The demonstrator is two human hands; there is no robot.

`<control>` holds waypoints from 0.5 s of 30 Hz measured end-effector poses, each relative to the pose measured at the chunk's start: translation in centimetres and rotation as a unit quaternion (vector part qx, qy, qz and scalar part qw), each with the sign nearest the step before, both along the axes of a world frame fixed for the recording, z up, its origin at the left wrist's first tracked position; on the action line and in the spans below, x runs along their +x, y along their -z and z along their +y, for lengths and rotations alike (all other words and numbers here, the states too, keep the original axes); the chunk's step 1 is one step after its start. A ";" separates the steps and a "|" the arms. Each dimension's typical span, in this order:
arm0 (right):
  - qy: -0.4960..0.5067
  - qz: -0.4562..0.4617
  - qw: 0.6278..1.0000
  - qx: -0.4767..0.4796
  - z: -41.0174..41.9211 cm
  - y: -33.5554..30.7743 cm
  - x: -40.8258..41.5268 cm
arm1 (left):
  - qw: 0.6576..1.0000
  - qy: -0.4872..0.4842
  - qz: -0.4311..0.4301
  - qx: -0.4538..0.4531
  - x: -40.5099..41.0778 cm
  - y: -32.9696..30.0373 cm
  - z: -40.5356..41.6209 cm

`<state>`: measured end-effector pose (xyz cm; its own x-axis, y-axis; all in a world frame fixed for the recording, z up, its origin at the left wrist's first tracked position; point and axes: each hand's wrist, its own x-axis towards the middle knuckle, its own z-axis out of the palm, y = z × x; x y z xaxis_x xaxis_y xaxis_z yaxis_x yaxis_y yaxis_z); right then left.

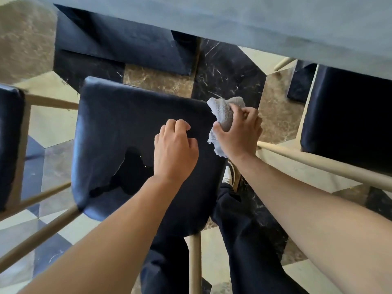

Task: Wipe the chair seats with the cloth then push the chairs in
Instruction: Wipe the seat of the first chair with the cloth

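A chair with a dark blue padded seat (118, 132) and pale wooden legs stands just below me, pulled out from the grey table (233, 20). My left hand (176, 149) rests on the right part of the seat with its fingers curled and nothing in it. Beside it, my right hand (239, 132) grips a crumpled grey cloth (222, 115) at the seat's far right corner. The cloth hangs partly over the seat's edge.
A second blue chair (347, 115) stands at the right, partly under the table. A third chair (10, 141) shows at the left edge. Wooden chair rails (318, 162) run on both sides. The floor (229, 71) is patterned marble, and my dark trouser legs (244, 240) are below.
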<state>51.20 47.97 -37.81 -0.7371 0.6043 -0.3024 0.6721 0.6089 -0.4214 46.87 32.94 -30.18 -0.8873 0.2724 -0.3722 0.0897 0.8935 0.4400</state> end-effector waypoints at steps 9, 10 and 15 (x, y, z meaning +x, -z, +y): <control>0.079 0.029 0.995 -0.062 -1.6 1.4 -2.2 | 0.991 0.116 0.050 -0.045 -3.3 1.7 -5.4; 0.085 0.022 0.995 -0.048 -2.1 1.4 -2.7 | 0.990 0.120 0.049 -0.049 -3.9 1.9 -6.4; 0.056 -0.018 0.998 0.020 -2.7 1.7 -4.5 | 0.990 0.110 0.052 -0.071 -6.0 2.6 -10.3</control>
<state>46.67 45.22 -39.53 -0.6532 0.6945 -0.3015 0.7513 0.5453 -0.3716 40.90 22.63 -32.75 -0.8480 0.4147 -0.3301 0.3272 0.8995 0.2895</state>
